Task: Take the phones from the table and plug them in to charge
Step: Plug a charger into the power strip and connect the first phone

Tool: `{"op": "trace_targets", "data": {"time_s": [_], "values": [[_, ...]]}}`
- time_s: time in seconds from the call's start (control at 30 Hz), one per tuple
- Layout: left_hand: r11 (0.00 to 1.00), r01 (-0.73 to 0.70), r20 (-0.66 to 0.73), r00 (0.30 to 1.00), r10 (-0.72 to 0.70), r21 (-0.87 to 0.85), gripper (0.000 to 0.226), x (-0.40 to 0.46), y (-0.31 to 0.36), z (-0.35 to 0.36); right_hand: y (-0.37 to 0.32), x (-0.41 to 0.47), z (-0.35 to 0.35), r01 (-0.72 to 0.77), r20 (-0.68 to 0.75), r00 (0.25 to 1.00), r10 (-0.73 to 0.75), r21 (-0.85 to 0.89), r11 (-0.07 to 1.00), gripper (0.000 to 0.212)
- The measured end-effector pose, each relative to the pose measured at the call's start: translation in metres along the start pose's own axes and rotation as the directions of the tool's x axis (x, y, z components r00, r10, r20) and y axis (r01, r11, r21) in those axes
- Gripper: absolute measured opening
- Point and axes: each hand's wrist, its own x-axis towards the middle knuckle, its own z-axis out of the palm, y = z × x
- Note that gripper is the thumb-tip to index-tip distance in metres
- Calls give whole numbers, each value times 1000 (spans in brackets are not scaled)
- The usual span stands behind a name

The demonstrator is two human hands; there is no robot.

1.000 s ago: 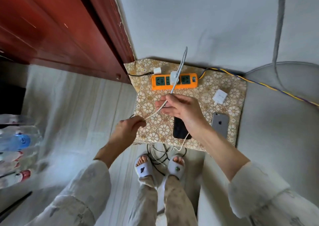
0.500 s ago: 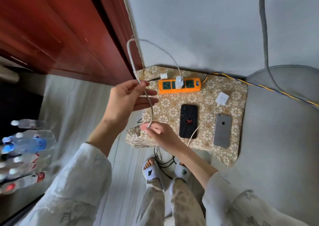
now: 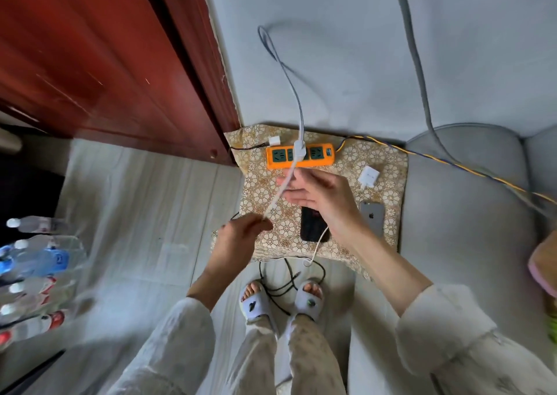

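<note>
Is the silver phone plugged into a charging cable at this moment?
No. The silver phone lies face down on the patterned cloth with no cable attached; the white cable is held between both hands.

I count two phones on the patterned cloth: one black phone [image 3: 312,224] near the middle, one grey phone [image 3: 373,217] to its right. One orange power strip [image 3: 319,155] at the far edge, with one white plug [image 3: 299,149] seated in it. Two loose white chargers: one small charger [image 3: 274,140] far left of the strip, one larger charger [image 3: 368,177] to the right. One white cable [image 3: 283,183] running up from the strip. Two hands: left hand [image 3: 241,238], right hand [image 3: 319,195]. Two white slippers [image 3: 254,304] on the floor, near. Plastic bottles [image 3: 39,259] at far left, blurred, I cannot give their number
</note>
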Motion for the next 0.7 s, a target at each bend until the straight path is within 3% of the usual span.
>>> {"op": "trace_targets", "data": {"time_s": [0.1, 0.2, 0.33, 0.47, 0.57, 0.63, 0.7], "values": [[939, 34, -11, 999, -40, -341, 25, 0, 24, -9, 19, -8, -2, -105, 51, 993, 105, -1, 994, 34], [841, 8, -38, 999, -34, -541, 21, -4, 49, -24, 45, -20, 4, -228, 167, 956, 239, -82, 970, 37], [708, 27, -20, 998, -58, -706, 20, -7, 74, -38, 55, -27, 21, -100, 269, 945, 185, -300, 949, 48], [674, 21, -3, 999, -34, -739, 18, -8, 83, -37, 47, -22, 28, -36, 247, 959, 141, -386, 922, 36], [652, -55, -58, 998, 16, -757, 18, -2, 78, -36, 41, -18, 17, -32, 140, 986, 90, -372, 928, 25], [716, -71, -90, 996, 12, -694, 21, 3, 63, -31, 34, -18, 7, -102, 46, 992, 114, -218, 971, 19], [877, -36, -92, 996, -9, -479, 32, 6, 42, -23, 25, -18, -3, -98, 3, 995, 99, -134, 986, 16]]}}
